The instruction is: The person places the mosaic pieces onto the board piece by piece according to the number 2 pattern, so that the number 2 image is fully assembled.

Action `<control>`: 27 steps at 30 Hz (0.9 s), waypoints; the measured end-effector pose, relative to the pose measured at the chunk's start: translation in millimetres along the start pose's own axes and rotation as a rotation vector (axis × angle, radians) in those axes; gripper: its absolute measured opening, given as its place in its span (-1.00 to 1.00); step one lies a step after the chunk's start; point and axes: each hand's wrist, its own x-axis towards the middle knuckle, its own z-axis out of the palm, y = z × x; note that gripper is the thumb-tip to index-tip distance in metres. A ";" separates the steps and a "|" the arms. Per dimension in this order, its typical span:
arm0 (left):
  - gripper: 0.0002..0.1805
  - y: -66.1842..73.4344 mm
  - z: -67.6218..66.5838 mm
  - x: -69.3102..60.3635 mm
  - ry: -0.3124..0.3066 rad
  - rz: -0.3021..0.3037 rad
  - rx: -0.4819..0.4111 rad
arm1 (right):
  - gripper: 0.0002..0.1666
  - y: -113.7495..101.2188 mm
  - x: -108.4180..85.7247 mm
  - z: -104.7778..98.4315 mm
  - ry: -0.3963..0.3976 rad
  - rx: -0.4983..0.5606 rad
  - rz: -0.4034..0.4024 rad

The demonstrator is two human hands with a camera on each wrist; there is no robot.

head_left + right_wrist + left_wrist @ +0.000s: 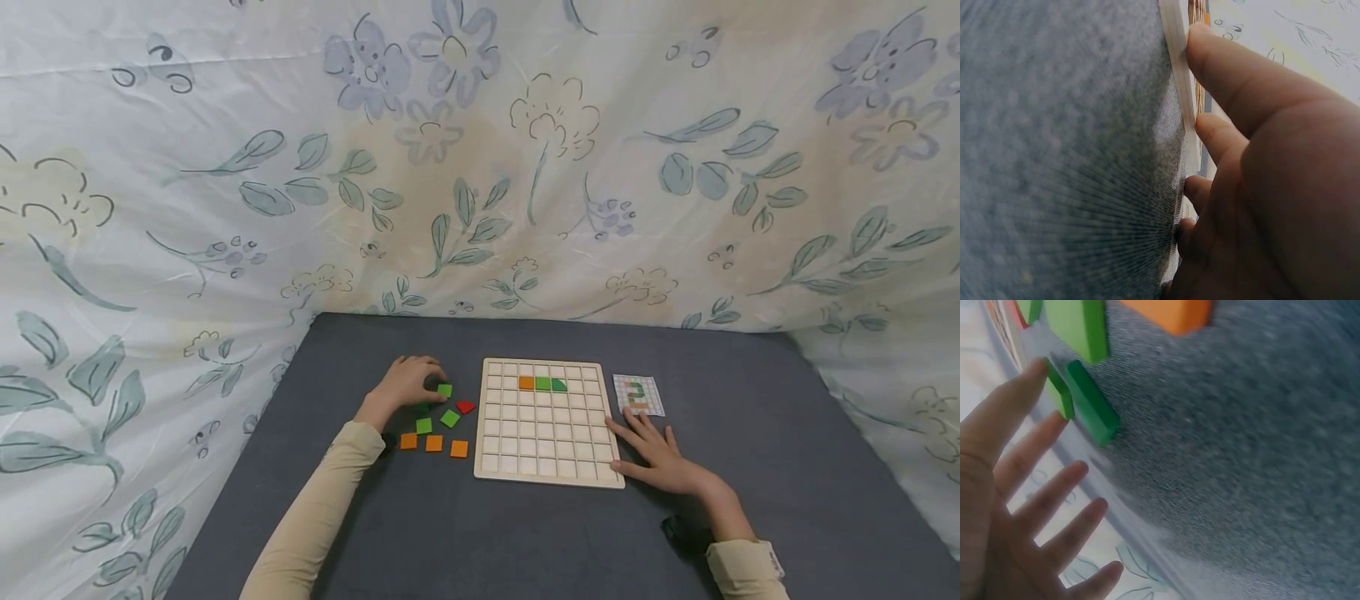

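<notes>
Pale floral cloth [465,275] hangs in front of me and down both sides — lilac blossoms, grey-green leaves, shallow creases — softly lit around a dark grey tabletop [450,533].

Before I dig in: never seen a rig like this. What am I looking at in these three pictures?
There's no machine here, just a person's bare hands. The wide picture comes from a head-worn camera; the two close-ups come from cameras on the left and right wrists.

On the dark grey surface lies a pale wooden grid board with three coloured pieces in one row. Loose orange square tiles, green ones and a red piece lie to its left, a small printed grid card to its right.

The left hand pinches a light green square tile; the right hand touches the board's right edge.
</notes>
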 end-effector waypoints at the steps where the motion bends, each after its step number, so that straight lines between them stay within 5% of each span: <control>1: -0.58 -1.0 0.4 -0.5 -0.003 -0.003 0.001 | -0.18 0.1 0.0 -0.1 0.000 -0.001 0.002; 27: -0.74 7.3 0.6 2.3 0.042 0.037 0.026 | -0.16 2.8 0.0 0.6 0.004 -0.001 0.011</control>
